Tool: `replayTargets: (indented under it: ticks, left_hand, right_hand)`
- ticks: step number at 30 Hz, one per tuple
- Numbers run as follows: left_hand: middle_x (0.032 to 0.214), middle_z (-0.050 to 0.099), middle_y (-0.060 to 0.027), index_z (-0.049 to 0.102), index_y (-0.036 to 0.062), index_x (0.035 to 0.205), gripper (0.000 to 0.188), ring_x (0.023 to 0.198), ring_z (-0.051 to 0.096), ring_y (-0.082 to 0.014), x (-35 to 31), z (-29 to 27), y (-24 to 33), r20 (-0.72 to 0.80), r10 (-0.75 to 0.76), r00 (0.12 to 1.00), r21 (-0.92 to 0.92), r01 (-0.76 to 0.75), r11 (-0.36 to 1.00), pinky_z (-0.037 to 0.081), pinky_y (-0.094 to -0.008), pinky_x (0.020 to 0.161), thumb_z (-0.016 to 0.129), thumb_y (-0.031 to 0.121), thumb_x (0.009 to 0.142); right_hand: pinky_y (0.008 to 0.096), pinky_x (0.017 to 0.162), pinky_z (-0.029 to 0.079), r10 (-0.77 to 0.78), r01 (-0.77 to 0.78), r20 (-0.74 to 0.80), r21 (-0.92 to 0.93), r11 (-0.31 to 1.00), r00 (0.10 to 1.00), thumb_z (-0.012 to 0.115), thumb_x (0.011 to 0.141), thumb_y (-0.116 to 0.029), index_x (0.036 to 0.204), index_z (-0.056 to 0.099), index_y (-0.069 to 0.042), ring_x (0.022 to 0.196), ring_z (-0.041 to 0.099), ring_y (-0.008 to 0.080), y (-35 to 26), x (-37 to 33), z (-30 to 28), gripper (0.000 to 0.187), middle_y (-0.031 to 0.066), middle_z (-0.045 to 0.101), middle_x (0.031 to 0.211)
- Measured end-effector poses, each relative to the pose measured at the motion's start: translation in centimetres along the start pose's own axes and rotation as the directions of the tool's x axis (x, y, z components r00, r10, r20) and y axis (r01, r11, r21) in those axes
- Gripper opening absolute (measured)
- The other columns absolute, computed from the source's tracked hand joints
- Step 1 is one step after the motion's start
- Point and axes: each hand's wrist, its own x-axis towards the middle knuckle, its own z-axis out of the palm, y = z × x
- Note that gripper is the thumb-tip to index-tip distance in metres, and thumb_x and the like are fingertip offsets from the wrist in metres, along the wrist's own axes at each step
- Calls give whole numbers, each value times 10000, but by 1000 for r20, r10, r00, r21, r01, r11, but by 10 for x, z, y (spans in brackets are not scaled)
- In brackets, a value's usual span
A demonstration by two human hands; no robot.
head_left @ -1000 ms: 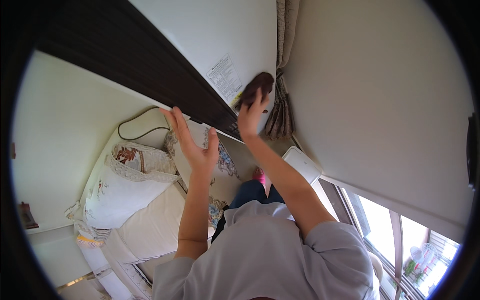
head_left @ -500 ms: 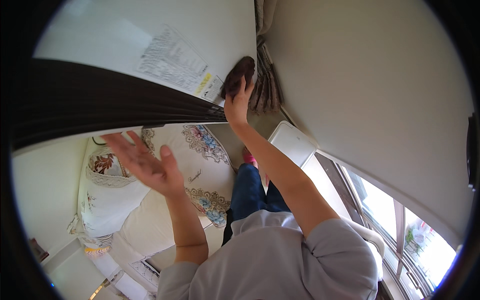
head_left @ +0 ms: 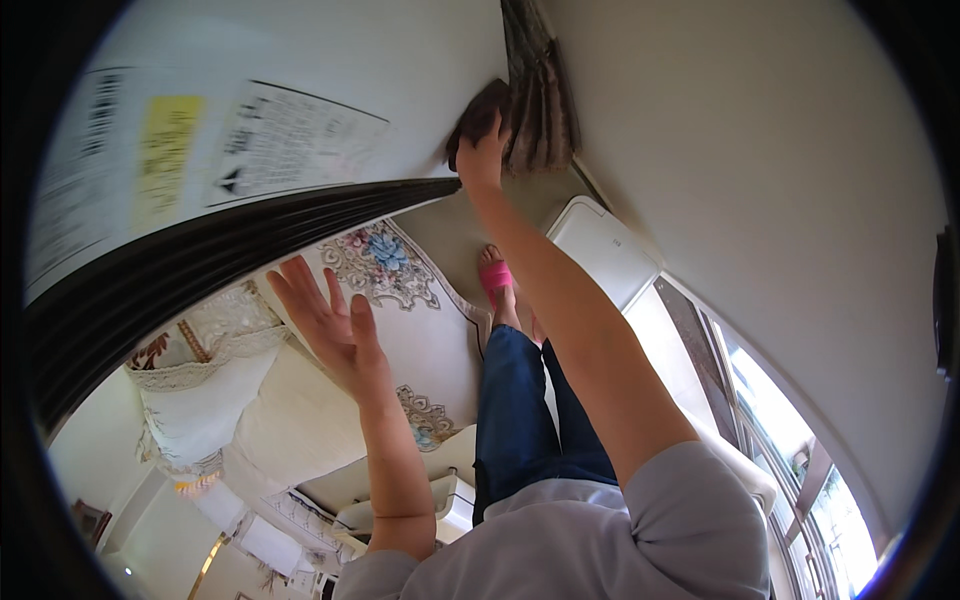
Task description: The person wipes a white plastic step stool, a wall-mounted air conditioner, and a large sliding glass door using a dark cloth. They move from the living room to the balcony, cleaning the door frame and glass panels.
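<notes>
My right hand reaches far forward with its fingers closed on a dark brown cloth. The cloth is pressed to the white side panel of a tall appliance, close to the panel's far edge. Black ribbed trim runs along the panel's near side. Printed labels, one of them yellow, are stuck on the panel. Near the trim, my left hand is raised with fingers spread and holds nothing.
A brown pleated curtain hangs between the panel and the plain wall on the right. Below it is a white lidded bin. To the left, a sofa with a flowered cover and cushions. A window is lower right.
The view has shifted, so the labels look larger and further left. My right hand, with the cloth, and my left hand have both moved relative to the panel. The grip on the cloth is unchanged.
</notes>
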Motion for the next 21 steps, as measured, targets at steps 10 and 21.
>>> replayTargets:
  ticks: [10, 21]
  left_hand:
    - [1575, 250, -211, 190, -47, 1523, 654, 1468, 237, -350, 0, 10, -31, -106, 94, 990, -32, -98, 995, 304, -472, 1181, 475, 31, 940]
    - [1568, 288, -196, 191, -51, 1523, 641, 1462, 266, -338, -10, -18, -25, 40, 29, 999, -111, -25, 994, 297, -475, 1165, 483, 50, 962]
  right_hand:
    - [489, 1065, 416, 371, -359, 142, -102, 928, 918, 577, 852, -98, 1541, 193, -172, 1244, 439, 530, 111, -9, 26, 793, 326, 295, 1424]
    - [470, 1055, 379, -233, 243, -80, 170, 955, 969, 546, 745, 125, 1371, 403, -103, 1198, 407, 493, -25, -141, 22, 681, 265, 346, 1303]
